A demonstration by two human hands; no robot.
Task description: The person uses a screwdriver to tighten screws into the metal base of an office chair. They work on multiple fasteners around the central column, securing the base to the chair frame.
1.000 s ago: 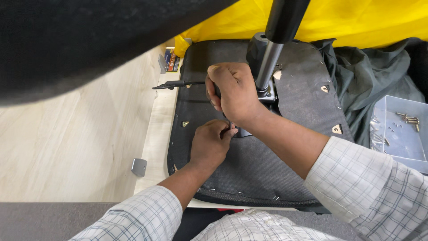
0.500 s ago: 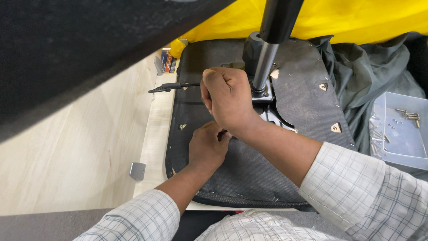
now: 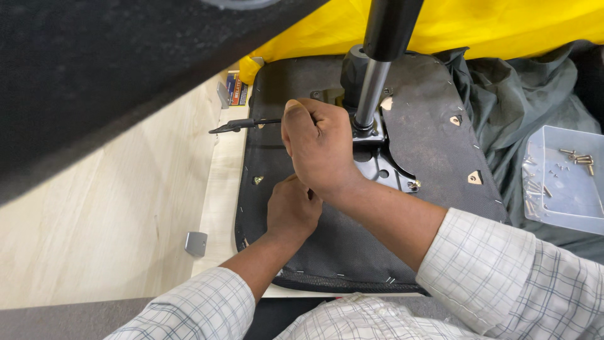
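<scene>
- Head view: an upturned chair seat (image 3: 352, 252), its underside covered in black fabric stapled along the edges, lies flat on the pale wooden tabletop (image 3: 113, 220), in the middle of the scene.
- A gas-lift column (image 3: 372, 88) stands upright from a black metal mechanism plate (image 3: 384, 167) fixed to the seat's centre.
- The right hand (image 3: 321, 148) lies knuckles-up over the plate's left side, just beside the column's foot, fingers curled closed; what they grip is hidden beneath them.
- A thin black lever (image 3: 242, 124) sticks out leftward from under that hand, past the seat's left edge.
- The left hand (image 3: 292, 211) rests on the seat fabric, nearer than the right hand and touching its wrist, fingers bent under; I cannot tell whether it holds anything.
- At the right, a clear plastic tray (image 3: 566, 208) holds loose screws (image 3: 579, 157), resting on grey-green cloth (image 3: 535, 107).
- Yellow sheeting (image 3: 491, 25) lies on the far side.
</scene>
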